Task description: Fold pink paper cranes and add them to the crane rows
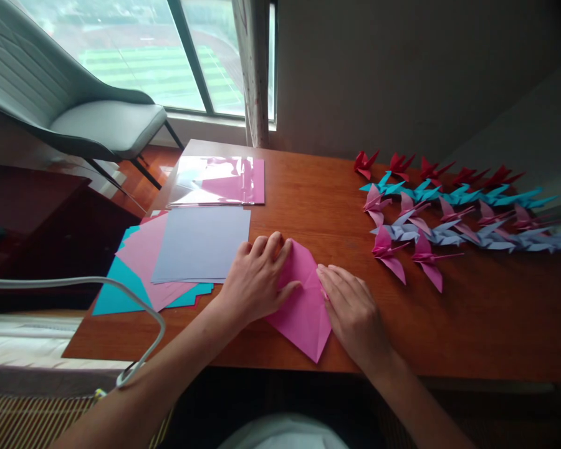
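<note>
A folded pink paper sheet [303, 305] lies on the wooden table [472, 312] near its front edge. My left hand [257, 280] rests on the paper's left part, fingers slightly curled and pressing down. My right hand [353, 308] lies flat on the paper's right edge, fingers stretched out and together. Neither hand lifts the paper off the table.
A stack of lilac, pink and blue paper sheets [182, 255] lies at the left. A clear plastic packet of pink paper [219, 181] sits behind it. Rows of several folded paper cranes [449, 212] fill the right. A grey chair [88, 118] stands by the window.
</note>
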The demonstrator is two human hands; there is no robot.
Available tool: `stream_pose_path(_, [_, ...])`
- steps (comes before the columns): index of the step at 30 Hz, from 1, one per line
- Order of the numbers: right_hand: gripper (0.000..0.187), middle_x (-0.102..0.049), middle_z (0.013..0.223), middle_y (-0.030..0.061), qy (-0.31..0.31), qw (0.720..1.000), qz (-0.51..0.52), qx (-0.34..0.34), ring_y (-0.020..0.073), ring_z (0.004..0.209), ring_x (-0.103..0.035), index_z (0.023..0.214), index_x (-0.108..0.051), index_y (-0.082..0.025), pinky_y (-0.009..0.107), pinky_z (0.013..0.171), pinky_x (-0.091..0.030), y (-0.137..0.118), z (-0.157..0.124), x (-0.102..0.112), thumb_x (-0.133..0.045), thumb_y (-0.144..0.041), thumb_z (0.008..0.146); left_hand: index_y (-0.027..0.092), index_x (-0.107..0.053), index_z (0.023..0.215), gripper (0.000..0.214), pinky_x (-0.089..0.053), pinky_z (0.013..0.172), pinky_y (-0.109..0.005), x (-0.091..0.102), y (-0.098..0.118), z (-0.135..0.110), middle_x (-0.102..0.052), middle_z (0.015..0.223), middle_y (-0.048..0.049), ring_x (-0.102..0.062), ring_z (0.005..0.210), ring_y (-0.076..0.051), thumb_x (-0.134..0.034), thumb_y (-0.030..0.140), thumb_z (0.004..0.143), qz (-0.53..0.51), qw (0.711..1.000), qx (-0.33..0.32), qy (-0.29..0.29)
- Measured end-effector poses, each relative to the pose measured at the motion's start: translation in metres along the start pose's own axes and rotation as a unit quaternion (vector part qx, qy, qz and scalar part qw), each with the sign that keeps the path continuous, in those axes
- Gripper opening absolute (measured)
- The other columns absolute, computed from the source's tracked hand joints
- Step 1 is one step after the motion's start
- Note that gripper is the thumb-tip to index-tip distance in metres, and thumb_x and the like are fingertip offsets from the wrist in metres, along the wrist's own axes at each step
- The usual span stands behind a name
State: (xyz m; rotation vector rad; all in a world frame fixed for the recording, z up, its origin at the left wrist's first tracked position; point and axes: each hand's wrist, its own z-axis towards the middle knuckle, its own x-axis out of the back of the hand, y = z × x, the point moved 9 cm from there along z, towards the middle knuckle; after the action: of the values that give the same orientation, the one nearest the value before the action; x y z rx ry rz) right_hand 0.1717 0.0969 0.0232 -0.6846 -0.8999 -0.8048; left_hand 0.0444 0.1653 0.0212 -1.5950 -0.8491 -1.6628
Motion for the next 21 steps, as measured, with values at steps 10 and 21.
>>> stream_pose_path(10, [0.044, -0.064, 0.139, 0.0136, -0.029, 0.998, 0.017, 0.051, 0.0281, 0.135, -0.054, 0.141, -0.056, -0.014, 0.045, 0.103, -0.05, -0.008, -0.002, 0.002, -0.046, -0.006, 0.099, 0.013, -0.046, 0.148, 0.069, -0.038, 0.092, -0.049, 0.001, -0.001, -0.001, -0.047, 0.149, -0.0198, -0.046, 0.122, -0.037, -0.047, 0.057, 0.095, -0.005, 1.0, 0.0, 0.018])
stream_pose_path(21, [0.037, -0.063, 0.14, 0.0125, -0.042, 0.992, 0.01, 0.116, 0.0315, 0.136, -0.052, 0.133, -0.063, -0.009, 0.047, 0.102, -0.048, -0.016, -0.001, 0.002, -0.047, -0.007, 0.099, 0.011, -0.043, 0.15, 0.071, -0.039, 0.093, -0.049, 0.001, -0.001, -0.002, -0.047, 0.15, -0.019, -0.047, 0.123, -0.037, -0.048, 0.056, 0.095, -0.014, 1.0, 0.004, 0.015])
